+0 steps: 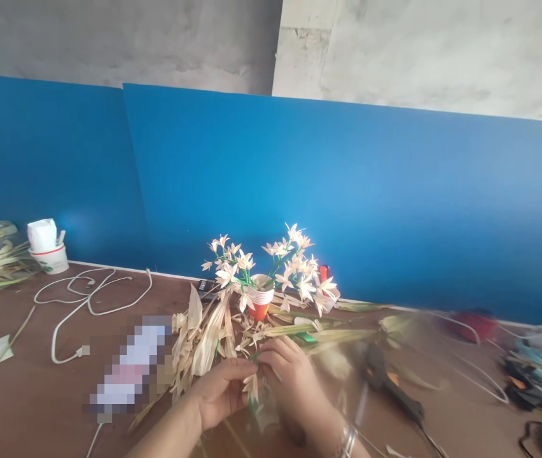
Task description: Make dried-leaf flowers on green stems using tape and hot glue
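Observation:
My left hand is closed in a pinch on the green stem of a small cream husk flower, whose petals hang below the fingertips. My right hand, with bracelets at the wrist, meets it there, its fingers closed on the same green stem. Something translucent and greenish beneath the hands is too blurred to name. Just beyond stands an orange and white paper cup, flanked by sprays of cream flowers on green stems. Dried corn husks lie beside my left hand.
A black glue gun lies to the right, near cluttered tools and cords. To the left are a blurred-out phone, a white cable and a white tub. A blue panel borders the table's back.

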Tool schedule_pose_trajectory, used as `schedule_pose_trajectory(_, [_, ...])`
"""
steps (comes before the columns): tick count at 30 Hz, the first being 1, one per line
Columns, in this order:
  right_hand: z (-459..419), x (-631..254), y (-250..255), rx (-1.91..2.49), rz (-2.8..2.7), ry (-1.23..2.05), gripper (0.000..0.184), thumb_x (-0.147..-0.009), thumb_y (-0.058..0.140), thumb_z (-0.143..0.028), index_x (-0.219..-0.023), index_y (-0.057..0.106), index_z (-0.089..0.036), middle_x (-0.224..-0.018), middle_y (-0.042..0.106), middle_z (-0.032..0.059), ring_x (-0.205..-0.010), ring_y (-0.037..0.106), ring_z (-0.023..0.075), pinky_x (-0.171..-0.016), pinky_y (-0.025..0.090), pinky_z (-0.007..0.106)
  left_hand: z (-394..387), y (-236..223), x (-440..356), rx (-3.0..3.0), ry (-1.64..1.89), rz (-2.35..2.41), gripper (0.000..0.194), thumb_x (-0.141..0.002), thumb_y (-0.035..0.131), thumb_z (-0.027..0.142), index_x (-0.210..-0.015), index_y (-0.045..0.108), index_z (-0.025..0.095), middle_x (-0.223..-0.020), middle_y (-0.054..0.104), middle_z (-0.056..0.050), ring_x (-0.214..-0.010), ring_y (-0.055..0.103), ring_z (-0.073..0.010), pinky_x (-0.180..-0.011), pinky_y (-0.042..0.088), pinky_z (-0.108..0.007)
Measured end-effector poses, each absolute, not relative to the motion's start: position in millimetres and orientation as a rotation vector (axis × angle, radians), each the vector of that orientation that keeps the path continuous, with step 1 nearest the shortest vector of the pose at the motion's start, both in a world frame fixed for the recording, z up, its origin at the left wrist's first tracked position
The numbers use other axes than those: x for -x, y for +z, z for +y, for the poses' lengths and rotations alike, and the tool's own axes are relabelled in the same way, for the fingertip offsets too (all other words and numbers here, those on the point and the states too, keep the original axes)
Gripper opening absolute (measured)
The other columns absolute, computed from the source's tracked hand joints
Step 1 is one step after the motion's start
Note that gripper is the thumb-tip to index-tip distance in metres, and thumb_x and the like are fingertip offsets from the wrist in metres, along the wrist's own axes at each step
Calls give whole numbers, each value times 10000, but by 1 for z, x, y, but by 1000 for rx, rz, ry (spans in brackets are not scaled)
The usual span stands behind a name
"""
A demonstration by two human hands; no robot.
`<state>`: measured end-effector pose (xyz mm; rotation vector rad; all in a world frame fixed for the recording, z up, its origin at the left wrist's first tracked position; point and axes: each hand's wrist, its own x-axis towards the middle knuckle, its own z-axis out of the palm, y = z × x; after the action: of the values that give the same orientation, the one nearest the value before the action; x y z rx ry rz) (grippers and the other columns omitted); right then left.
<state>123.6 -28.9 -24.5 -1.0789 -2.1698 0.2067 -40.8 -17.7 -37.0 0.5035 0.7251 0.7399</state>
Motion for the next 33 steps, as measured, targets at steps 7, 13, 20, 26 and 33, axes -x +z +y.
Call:
schedule_pose_trajectory(7, [-20,-116,-46,1296,-1652,840,72,-747,532,-132,-730,591,-169,-673,601,5,-630,537,148,-587,421,253,-17,-33,35,-892,947,953,282,-578,748,362,-663,589,144,-516,514,49,-421,368,-51,-399,194,-182])
schedule_pose_trajectory(13, [-16,-110,-50,1260,-1504,1073,80,-713,596,-226,-699,600,-147,-606,566,-8,-558,484,121,-527,385,230,-15,-35,36,-1049,1057,1035,332,-593,727,415,-760,642,140,-527,488,61,-465,351,-64,-454,232,-197])
schedule_pose_trajectory(20, [-16,-106,-55,1282,-1498,1051,143,-719,600,-267,-642,582,-147,-577,552,-11,-546,480,117,-514,369,225,-16,-35,35,-1108,1105,1000,266,-609,721,385,-660,592,158,-600,497,47,-565,400,-95,-535,303,-212])
schedule_pose_trajectory(26, [-19,-110,-44,1226,-1452,1090,76,-692,585,-180,-750,627,-153,-684,611,7,-620,527,136,-576,405,236,-17,-35,35,-1171,1085,942,296,-650,687,438,-659,594,157,-672,486,28,-675,459,-137,-630,359,-239])
schedule_pose_trajectory(33, [-21,-115,-33,1077,-1240,1344,164,-665,686,-277,-781,684,-161,-764,653,33,-752,572,186,-702,429,283,-21,-31,36,-1253,1025,860,247,-683,692,394,-647,614,162,-780,569,-3,-818,513,-182,-743,381,-270])
